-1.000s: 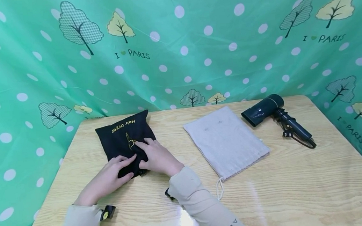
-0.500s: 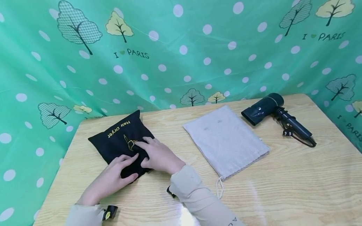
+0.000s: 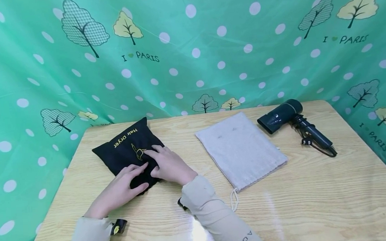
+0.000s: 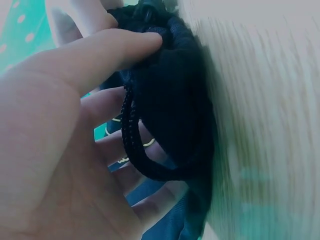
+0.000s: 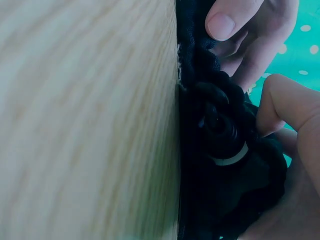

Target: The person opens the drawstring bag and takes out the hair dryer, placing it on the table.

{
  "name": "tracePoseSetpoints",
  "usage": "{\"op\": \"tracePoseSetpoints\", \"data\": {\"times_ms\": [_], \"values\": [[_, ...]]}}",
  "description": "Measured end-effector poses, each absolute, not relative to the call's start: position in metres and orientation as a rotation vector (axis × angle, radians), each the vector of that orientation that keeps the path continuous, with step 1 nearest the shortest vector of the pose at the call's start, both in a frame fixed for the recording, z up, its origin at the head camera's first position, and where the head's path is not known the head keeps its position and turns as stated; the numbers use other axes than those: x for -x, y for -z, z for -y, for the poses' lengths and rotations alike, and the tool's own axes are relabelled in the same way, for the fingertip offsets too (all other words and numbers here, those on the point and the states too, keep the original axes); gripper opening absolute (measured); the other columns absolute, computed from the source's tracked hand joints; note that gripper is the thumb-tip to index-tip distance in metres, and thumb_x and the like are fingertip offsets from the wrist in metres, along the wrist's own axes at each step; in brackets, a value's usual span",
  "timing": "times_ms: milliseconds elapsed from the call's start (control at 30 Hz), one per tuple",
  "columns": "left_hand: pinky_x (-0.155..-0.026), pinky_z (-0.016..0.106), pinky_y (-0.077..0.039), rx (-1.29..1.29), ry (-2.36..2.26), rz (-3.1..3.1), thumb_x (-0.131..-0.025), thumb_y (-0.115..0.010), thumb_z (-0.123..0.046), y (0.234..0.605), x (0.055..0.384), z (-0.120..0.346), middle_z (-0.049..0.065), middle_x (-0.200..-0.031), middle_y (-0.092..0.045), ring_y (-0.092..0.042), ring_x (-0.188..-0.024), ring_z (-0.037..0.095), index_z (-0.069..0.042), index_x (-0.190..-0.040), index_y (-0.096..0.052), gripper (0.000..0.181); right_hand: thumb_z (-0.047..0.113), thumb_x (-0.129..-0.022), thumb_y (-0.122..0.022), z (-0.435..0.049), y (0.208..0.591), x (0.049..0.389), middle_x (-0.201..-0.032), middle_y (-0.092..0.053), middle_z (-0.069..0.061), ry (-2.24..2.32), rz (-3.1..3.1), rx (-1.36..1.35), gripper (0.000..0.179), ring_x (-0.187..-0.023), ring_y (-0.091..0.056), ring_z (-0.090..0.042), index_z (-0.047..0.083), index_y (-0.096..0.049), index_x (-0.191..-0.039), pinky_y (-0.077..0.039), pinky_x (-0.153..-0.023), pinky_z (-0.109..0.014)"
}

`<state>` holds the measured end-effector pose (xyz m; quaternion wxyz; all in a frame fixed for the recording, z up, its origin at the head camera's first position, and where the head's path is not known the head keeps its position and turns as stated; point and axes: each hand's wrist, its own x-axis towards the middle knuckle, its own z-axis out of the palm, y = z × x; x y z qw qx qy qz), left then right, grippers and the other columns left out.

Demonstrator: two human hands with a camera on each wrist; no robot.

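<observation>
So it's a black cloth drawstring pouch (image 3: 123, 154), yellow "Hair Dryer" lettering (image 3: 125, 138) plus a little yellow dryer drawing (image 3: 139, 152), both kinda upside down in the head view. It's lying askew on the left of the counter (image 3: 319, 201), lettered end away, bunched-up mouth nearest the person, cord (image 4: 132, 145) looping out, dark cord lock (image 5: 220, 135) there too.

1. Your left grip (image 3: 125, 185) and right grip (image 3: 170, 164) hide part of the black pouch (image 3: 126, 149) from the head view.
2. There, the bottom edge cuts off your left sleeve (image 3: 88, 239) and right sleeve (image 3: 216, 216).
3. Your right wrist view blurs the tabletop (image 5: 85, 125).
</observation>
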<state>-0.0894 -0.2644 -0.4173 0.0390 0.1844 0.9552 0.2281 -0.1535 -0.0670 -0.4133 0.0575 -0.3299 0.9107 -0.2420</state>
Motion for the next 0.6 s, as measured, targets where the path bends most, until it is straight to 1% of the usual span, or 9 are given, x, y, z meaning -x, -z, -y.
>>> {"op": "tracePoseSetpoints", "data": {"times_ms": [167,233,433,600], "values": [[-0.1,0.053,-0.046,-0.548,-0.682,-2.944,-0.095,-0.068,-0.028,0.419,0.091,0.262,0.009,-0.125,-0.059,-0.053,-0.119,0.029,-0.006,-0.147,-0.048,0.059,0.013,-0.089,-0.06,0.067,0.413,0.155,-0.156,-0.038,-0.01,0.721,-2.778,1.02,0.064,-0.138,-0.044,-0.028,0.021,-0.045,-0.15,-0.041,-0.112,-0.04],[-0.101,0.053,-0.046,-0.537,-0.67,-2.953,-0.096,-0.067,-0.03,0.42,0.092,0.262,0.008,-0.126,-0.058,-0.052,-0.12,0.029,-0.007,-0.148,-0.047,0.061,0.011,-0.089,-0.061,0.066,0.413,0.156,-0.154,-0.042,-0.009,0.716,-2.802,1.038,0.061,-0.138,-0.045,-0.026,0.019,-0.047,-0.149,-0.042,-0.111,-0.04],[-0.101,0.054,-0.045,-0.47,-0.697,-2.946,-0.096,-0.063,-0.042,0.423,0.092,0.26,0.007,-0.127,-0.057,-0.051,-0.121,0.028,-0.012,-0.151,-0.042,0.066,0.009,-0.089,-0.063,0.064,0.408,0.154,-0.141,-0.054,-0.006,0.667,-2.916,1.089,0.051,-0.129,-0.052,-0.022,0.013,-0.056,-0.14,-0.045,-0.108,-0.033],[-0.098,0.053,-0.047,-0.427,-0.742,-2.941,-0.097,-0.062,-0.044,0.423,0.092,0.26,0.006,-0.126,-0.057,-0.055,-0.118,0.026,-0.015,-0.15,-0.043,0.064,0.012,-0.09,-0.066,0.06,0.402,0.153,-0.136,-0.056,-0.004,0.669,-2.925,1.065,0.048,-0.123,-0.053,-0.021,0.011,-0.058,-0.137,-0.046,-0.104,-0.029]]}}
